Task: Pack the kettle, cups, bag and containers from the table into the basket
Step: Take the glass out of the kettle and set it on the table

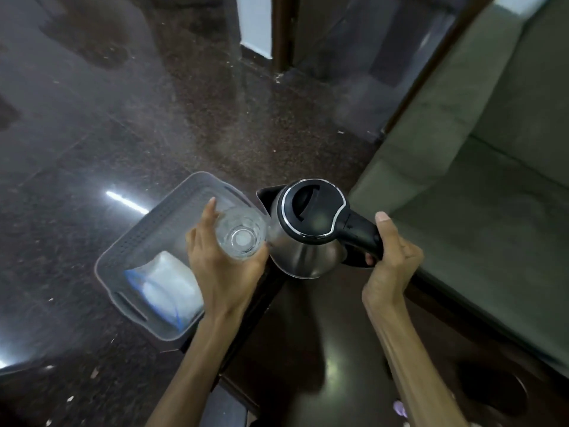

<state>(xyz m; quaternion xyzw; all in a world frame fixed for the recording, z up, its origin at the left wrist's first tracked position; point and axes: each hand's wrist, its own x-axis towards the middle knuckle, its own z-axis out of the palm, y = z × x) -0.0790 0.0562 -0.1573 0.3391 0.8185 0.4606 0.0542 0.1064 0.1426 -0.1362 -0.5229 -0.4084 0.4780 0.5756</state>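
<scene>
A grey plastic basket (135, 241) sits on the dark floor left of the table. Inside it lies a white bag with blue trim (167, 288). My left hand (221, 266) grips a clear glass cup (241, 232) and holds it above the basket's right side. A steel kettle (308, 232) with a black lid is held by its black handle in my right hand (391, 266), just right of the cup and above the table's far edge. Cup and kettle nearly touch.
The dark glossy table (323, 349) lies under my forearms. A green sofa (477, 180) stands to the right. A dark round object (492, 392) rests at the table's lower right. Polished dark floor (92, 118) spreads around the basket.
</scene>
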